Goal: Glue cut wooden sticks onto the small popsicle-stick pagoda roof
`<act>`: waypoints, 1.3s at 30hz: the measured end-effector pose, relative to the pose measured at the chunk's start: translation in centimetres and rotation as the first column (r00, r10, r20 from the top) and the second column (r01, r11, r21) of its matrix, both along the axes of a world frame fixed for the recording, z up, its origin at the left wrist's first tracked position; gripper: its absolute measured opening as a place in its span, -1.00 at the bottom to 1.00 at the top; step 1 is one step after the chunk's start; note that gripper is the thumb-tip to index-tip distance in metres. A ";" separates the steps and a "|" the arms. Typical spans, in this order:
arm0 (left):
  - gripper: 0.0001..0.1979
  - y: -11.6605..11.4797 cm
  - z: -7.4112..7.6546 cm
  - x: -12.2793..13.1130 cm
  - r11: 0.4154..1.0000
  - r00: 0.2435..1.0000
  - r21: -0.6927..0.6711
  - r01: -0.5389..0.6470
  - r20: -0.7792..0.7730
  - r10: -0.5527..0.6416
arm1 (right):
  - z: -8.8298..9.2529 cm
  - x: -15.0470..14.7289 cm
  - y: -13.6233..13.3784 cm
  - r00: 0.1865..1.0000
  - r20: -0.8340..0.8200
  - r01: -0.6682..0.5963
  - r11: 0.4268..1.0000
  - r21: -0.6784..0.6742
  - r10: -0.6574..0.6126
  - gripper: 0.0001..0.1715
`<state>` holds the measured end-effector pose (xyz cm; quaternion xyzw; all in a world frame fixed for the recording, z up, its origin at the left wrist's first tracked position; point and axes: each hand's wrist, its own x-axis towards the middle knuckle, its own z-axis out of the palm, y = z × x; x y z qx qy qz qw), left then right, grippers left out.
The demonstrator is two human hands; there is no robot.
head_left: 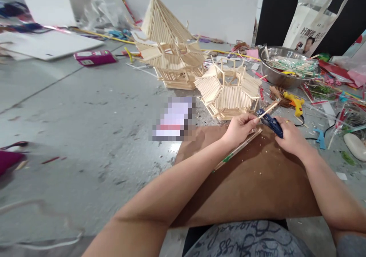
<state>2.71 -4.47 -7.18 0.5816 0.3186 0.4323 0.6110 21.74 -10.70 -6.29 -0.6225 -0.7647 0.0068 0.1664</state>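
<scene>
My left hand [243, 129] pinches a thin wooden stick [270, 107] that slants up to the right. My right hand [294, 137] is closed around dark blue pliers or cutters [270, 123], whose head meets the stick just beyond my left fingertips. Below my left hand, a chopstick in a clear wrapper with green print [237, 150] lies on a brown sheet [263, 188]. Small pale crumbs are scattered on the sheet. Just behind my hands stands a low, many-sided roof model of wooden sticks [233, 95]. Farther left rises a taller stick pagoda [168, 43] with a pointed roof.
A blurred-out phone-like rectangle [174, 118] lies left of the sheet. At right are a yellow glue gun [295, 102], a metal bowl [274, 76] of wrapped sticks, a white bag [310, 24] and a white stone-like object [355, 146]. A magenta box [95, 57] sits far left.
</scene>
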 end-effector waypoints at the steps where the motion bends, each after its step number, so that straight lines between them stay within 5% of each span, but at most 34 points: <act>1: -0.78 0.0 -0.1 0.0 1.000 1.000 0.001 0.017 -0.004 -0.017 | 0.1 -0.1 -0.1 1.000 -0.005 -0.005 1.000 0.004 0.005 -0.38; 18: -0.81 -0.4 -0.4 0.1 0.992 0.995 0.094 0.089 -0.053 -0.085 | 0.3 -1.4 -0.6 1.000 -0.030 0.003 1.000 -0.011 -0.003 -0.41; 39: -0.72 -0.5 0.0 0.0 0.994 0.992 0.001 0.107 -0.072 -0.107 | 0.2 -1.7 -0.5 1.000 -0.008 0.025 0.999 -0.048 -0.025 -0.42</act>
